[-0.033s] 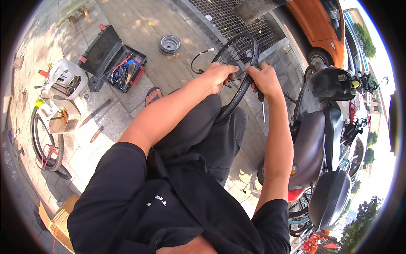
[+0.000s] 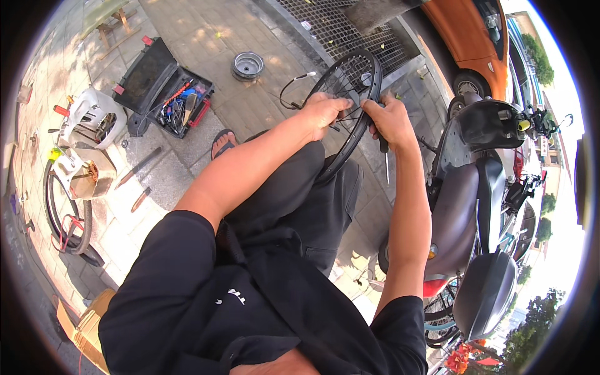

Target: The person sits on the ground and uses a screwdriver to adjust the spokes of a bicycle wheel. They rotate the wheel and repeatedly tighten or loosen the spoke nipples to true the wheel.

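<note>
While the right hand point(image 2: 392, 124) clasps a screwdriver point(image 2: 384, 145), the left hand point(image 2: 324, 115) curls at the wheel point(image 2: 376, 76) — its grip unclear.

The camera sat on the person's head, the left of a side-by-side pair, and looked steeply down past the chest. The shirt point(image 2: 275, 297) lay nearest, filling the near middle, and the left hand point(image 2: 323, 115), right hand point(image 2: 390, 122) and wheel point(image 2: 354, 140) came farther off, beyond it. The fisheye lens swept wide, taking in the toolbox point(image 2: 149, 72) at far left, the scooter point(image 2: 459, 200) on the right and a car point(image 2: 465, 34) at far right. Straight edges bowed outward, and a dark round border closed the view.
</note>
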The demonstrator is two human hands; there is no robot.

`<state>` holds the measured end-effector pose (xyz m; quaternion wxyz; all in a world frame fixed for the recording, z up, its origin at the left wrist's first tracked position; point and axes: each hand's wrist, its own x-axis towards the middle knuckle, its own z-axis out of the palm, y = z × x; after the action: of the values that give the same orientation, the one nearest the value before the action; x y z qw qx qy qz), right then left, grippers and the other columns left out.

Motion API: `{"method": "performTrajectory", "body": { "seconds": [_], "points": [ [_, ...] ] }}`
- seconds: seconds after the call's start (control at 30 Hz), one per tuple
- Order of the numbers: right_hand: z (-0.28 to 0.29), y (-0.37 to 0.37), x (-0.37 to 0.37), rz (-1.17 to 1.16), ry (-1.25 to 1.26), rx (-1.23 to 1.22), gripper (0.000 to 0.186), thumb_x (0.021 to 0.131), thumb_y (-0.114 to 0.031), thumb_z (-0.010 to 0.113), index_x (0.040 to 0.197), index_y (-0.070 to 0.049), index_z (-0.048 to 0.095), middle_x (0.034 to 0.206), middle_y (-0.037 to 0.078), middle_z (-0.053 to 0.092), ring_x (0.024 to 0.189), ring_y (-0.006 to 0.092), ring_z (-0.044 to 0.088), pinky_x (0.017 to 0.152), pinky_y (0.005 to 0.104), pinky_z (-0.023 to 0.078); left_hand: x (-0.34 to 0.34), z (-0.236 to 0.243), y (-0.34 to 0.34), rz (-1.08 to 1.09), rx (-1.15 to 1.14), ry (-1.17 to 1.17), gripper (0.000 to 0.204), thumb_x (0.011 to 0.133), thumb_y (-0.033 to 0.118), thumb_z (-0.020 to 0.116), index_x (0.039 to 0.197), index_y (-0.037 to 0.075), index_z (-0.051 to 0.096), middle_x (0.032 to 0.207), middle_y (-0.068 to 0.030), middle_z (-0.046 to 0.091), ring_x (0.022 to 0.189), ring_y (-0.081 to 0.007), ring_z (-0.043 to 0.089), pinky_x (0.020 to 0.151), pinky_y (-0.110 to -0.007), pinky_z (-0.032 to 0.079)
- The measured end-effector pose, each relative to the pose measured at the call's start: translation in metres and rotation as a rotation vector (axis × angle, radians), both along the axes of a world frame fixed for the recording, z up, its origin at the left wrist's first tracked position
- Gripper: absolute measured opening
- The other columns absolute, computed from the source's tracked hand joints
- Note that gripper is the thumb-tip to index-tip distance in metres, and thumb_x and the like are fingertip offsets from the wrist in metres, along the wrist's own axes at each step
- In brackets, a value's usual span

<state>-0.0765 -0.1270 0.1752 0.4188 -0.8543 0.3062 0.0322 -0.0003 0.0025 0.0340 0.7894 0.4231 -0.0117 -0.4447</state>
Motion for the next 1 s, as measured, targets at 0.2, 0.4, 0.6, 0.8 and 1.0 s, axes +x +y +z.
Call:
{"method": "performTrajectory", "body": {
  "seconds": [0.2, 0.4, 0.6, 0.8, 1.0],
  "points": [
    [0.0, -0.006, -0.001, 0.019, -0.014, 0.052, 0.033, 0.096, -0.028, 0.076, 0.1, 0.004, 0.068, 0.072, 0.003, 0.062, 0.051, 0.01, 0.055, 0.046, 0.0278, 0.045, -0.009, -0.001, -0.027, -0.001, 0.062, -0.175, 0.025, 0.097, 0.019, 0.074, 0.1, -0.005, 0.07, 0.095, -0.0076, 0.068, 0.091, -0.0167, 0.062, 0.081, -0.032, 0.049],
    [-0.002, -0.009, -0.005, 0.005, -0.04, 0.115, 0.036, 0.096, -0.03, 0.076, 0.104, 0.005, 0.071, 0.071, 0.003, 0.062, 0.053, 0.0089, 0.056, 0.046, 0.0275, 0.045, -0.009, -0.008, -0.035, 0.073, -0.007, -0.209, 0.025, 0.097, 0.017, 0.075, 0.099, -0.007, 0.07, 0.091, -0.0067, 0.067, 0.085, -0.0137, 0.061, 0.077, -0.031, 0.049],
    [-0.015, -0.017, -0.011, 0.013, -0.086, 0.196, 0.038, 0.098, -0.032, 0.077, 0.106, 0.004, 0.072, 0.072, 0.001, 0.061, 0.053, 0.0085, 0.056, 0.046, 0.0268, 0.044, -0.005, 0.02, -0.033, 0.07, -0.042, -0.088, 0.024, 0.096, 0.016, 0.074, 0.098, -0.008, 0.071, 0.088, -0.0064, 0.067, 0.08, -0.0153, 0.062, 0.074, -0.032, 0.049],
    [-0.034, -0.049, -0.023, -0.055, -0.209, 0.595, 0.027, 0.102, -0.02, 0.065, 0.111, 0.006, 0.07, 0.085, 0.008, 0.067, 0.054, 0.0143, 0.058, 0.044, 0.0299, 0.047, -0.016, -0.013, -0.044, 0.133, 0.153, -0.291, 0.038, 0.087, 0.018, 0.081, 0.106, -0.012, 0.069, 0.097, -0.0155, 0.072, 0.089, -0.0203, 0.067, 0.079, -0.036, 0.055],
    [-0.055, -0.052, -0.028, -0.064, -0.074, 0.563, 0.023, 0.097, -0.009, 0.071, 0.113, 0.007, 0.068, 0.085, 0.008, 0.067, 0.055, 0.0151, 0.06, 0.042, 0.0284, 0.047, -0.013, -0.001, -0.037, 0.048, 0.248, -0.343, 0.046, 0.088, 0.019, 0.078, 0.116, -0.014, 0.063, 0.106, -0.0188, 0.071, 0.101, -0.023, 0.069, 0.089, -0.037, 0.055]
  ]
}}
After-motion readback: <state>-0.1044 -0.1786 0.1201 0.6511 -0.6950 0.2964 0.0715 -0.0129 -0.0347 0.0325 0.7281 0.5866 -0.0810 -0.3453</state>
